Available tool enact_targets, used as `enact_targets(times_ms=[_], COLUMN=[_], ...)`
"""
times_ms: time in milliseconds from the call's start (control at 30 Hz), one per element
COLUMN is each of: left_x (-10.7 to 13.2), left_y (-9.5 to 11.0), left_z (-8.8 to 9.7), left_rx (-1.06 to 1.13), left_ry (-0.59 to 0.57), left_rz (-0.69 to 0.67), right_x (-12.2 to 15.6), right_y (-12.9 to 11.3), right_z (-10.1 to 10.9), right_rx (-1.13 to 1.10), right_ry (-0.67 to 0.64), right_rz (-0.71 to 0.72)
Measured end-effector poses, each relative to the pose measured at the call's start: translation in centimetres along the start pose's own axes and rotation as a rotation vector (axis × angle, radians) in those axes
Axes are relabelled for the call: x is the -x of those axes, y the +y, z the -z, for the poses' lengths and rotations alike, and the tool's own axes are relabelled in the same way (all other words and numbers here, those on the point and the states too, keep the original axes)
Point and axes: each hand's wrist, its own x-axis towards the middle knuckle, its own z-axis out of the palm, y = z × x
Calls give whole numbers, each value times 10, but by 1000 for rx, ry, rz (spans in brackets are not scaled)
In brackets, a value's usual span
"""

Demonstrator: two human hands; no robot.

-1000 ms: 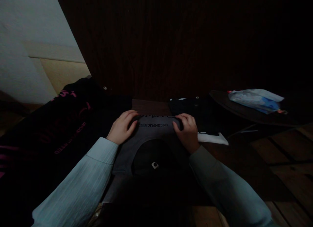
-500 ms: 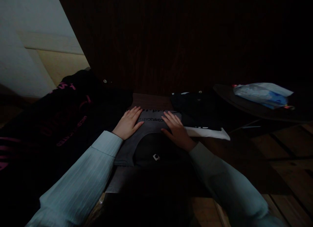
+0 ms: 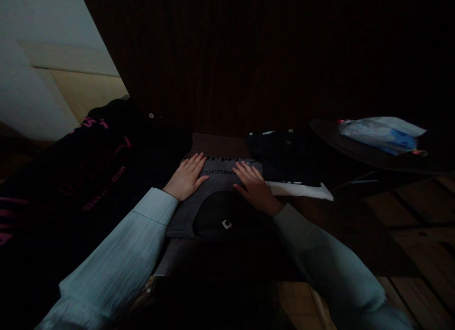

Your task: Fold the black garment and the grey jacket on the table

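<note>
A dark grey shirt (image 3: 215, 180) with black lettering lies flat in front of me, its rounded neckline toward me and a small white label (image 3: 226, 224) inside the neck. My left hand (image 3: 187, 176) rests flat on its left side, fingers stretched out. On the right side my right hand (image 3: 255, 187) lies palm down with its fingers spread. Neither hand grips anything. Under the shirt's near edge a bit of dark surface shows, though the dimness hides most of it.
Black clothing with pink lettering (image 3: 103, 197) spreads out at the left. To the right lie folded dark cloth (image 3: 280, 154) and a white strip of cloth (image 3: 302, 190). A plastic packet (image 3: 384, 134) sits on a dark rounded surface. A dark wooden panel (image 3: 227, 59) rises behind; wooden slats (image 3: 419, 211) lie lower right.
Both hands stay flat on the shirt in nearly the same place. The whole view has shifted very slightly.
</note>
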Motion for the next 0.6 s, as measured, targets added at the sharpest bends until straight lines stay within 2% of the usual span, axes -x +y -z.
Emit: enact_targets(times_ms=[200,367,467,600], left_x=[-1,-2,-3,-5], left_y=[-2,-10,-16,-21], left_z=[1,-3,-6,-7], left_rx=[99,242,362,507], left_ry=[86,253,285,293], left_rz=[8,167,275,444], right_x=[0,2,3,7], right_y=[4,9,8,7], right_z=[0,-1,-2,3], right_rx=[-29,-102,-174,-228], right_ry=[-9,29,114,341], right_rz=[0,14,9,-113])
